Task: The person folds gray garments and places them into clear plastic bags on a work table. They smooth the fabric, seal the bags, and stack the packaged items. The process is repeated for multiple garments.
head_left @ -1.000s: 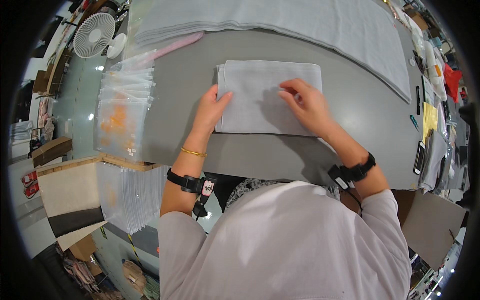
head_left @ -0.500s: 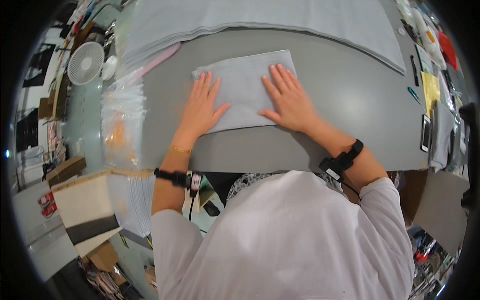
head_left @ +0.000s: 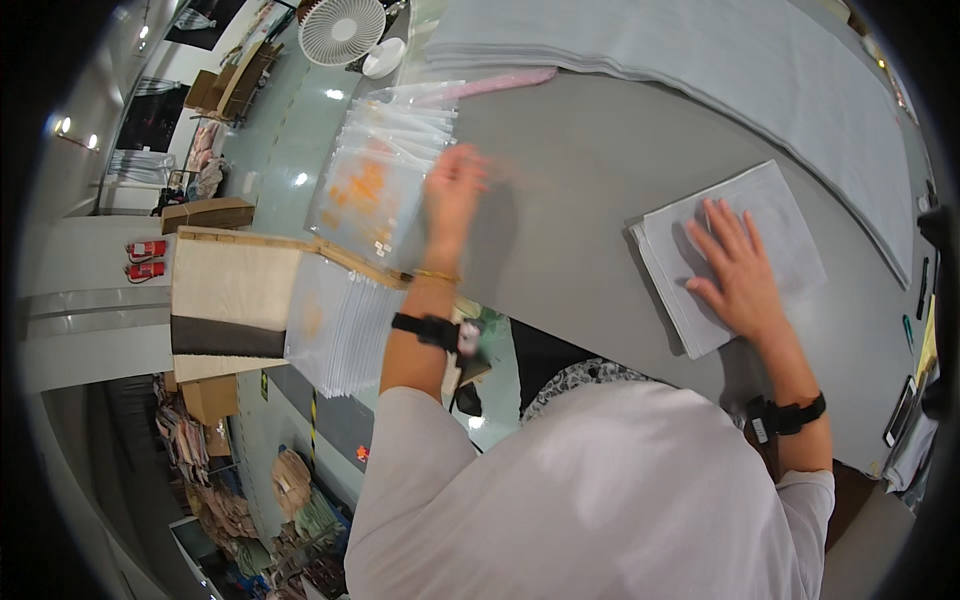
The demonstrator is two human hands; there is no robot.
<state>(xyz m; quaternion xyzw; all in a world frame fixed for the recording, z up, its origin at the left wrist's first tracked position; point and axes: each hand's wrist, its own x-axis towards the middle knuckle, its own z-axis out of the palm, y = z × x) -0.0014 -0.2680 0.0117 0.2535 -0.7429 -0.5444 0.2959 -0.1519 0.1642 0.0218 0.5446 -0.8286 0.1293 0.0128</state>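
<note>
A folded light-grey cloth [head_left: 675, 245] lies on the grey table, its layered edges at the left. Flat on top of it rests my right hand [head_left: 742, 280], fingers spread and nothing gripped. My left hand [head_left: 457, 185] is away from the cloth, above the table's left part, beside a stack of clear plastic bags [head_left: 385, 180] with orange marks. Motion smears its fingers, so whether they hold anything does not show. Black straps with small devices sit on both forearms.
Long grey fabric layers [head_left: 650, 40] cover the table's far side, with a pink strip [head_left: 510, 82] near their left end. More plastic sleeves [head_left: 345, 320] stand by the table's left edge. A white fan [head_left: 342, 30] is far left; a phone [head_left: 899, 410] and pens are at right.
My left hand has left the cloth and moved left toward the plastic bags. My right hand stays flat on the cloth. The whole view has swung to the left.
</note>
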